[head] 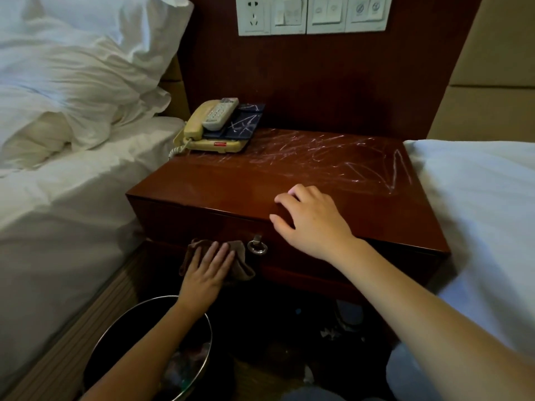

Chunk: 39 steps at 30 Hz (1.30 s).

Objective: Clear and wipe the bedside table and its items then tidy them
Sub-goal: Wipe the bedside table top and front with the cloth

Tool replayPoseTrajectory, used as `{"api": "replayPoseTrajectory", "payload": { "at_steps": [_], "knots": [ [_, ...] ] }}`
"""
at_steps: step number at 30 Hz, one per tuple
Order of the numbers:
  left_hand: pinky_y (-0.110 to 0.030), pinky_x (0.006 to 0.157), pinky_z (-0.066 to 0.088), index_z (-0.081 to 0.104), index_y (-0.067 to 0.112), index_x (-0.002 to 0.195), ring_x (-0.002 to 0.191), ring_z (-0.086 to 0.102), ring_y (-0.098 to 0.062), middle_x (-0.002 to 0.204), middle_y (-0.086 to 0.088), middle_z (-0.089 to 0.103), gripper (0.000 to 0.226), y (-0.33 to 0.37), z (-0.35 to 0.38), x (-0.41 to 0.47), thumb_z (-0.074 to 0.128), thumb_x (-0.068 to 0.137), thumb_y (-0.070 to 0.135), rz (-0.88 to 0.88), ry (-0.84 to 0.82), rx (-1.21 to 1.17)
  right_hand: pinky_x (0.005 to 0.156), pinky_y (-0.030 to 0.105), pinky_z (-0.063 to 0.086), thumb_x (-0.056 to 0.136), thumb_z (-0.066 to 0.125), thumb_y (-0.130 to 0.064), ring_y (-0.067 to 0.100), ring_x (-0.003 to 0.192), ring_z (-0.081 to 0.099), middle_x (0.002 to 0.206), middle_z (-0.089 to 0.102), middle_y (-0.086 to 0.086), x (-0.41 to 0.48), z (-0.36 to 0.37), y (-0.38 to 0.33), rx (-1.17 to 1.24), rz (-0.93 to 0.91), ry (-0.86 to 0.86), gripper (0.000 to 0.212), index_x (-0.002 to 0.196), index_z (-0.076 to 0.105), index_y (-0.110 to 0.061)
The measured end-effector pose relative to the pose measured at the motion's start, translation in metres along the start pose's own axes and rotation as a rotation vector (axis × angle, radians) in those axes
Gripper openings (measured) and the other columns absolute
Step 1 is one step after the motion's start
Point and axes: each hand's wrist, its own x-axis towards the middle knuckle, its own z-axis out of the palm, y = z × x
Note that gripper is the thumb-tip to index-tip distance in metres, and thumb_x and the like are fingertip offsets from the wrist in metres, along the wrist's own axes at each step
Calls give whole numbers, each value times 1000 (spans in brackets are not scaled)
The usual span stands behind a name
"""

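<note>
The dark red wooden bedside table (220,180) stands between two beds, with white scribble marks across the back and right of its top. My left hand (207,270) presses a brown cloth (241,266) flat against the drawer front, just left of the metal ring pull (257,246). My right hand (311,219) rests on the table's front edge, fingers loosely bent, holding nothing. At the back left corner sits a cream telephone (199,131) with a white remote control (220,112) lying on it and a scribbled dark blue tray (246,123) beside it.
A bed with rumpled white bedding (72,96) lies to the left and another white bed (486,198) to the right. A round metal bin (202,354) holding rubbish stands on the floor below my left arm. Wall sockets and switches (314,14) sit above the table.
</note>
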Motion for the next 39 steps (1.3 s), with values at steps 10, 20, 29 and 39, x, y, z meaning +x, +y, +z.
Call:
{"api": "replayPoseTrajectory", "payload": {
  "at_steps": [10,20,29,39],
  "knots": [
    [-42,116,11,4,2,148,145,-6,-25,157,-17,-2,63,-22,-19,12,30,97,29,-413,46,-217,100,38,35,93,39,-55,22,118,42,127,45,2,-3,4,1,-66,-32,7,55,136,43,-21],
    [-44,118,-5,-18,11,146,145,-10,-22,157,-5,-18,59,69,-73,118,19,102,25,-1601,186,-1072,98,36,36,96,31,-53,19,117,43,124,50,0,-1,2,1,84,33,32,51,130,53,-23],
    [-48,117,16,-5,21,150,144,13,-27,159,-5,-1,70,82,-106,152,20,91,50,-1850,-233,-1429,99,34,36,96,29,-56,18,121,41,129,48,0,0,3,-2,106,68,19,53,132,52,-23],
    [-47,87,42,59,6,115,100,56,-34,112,-18,60,49,9,-144,150,26,101,39,-1544,-1124,-1525,102,34,37,95,27,-59,17,124,42,133,48,-1,-3,0,-2,115,67,-5,58,134,50,-23]
  ]
}}
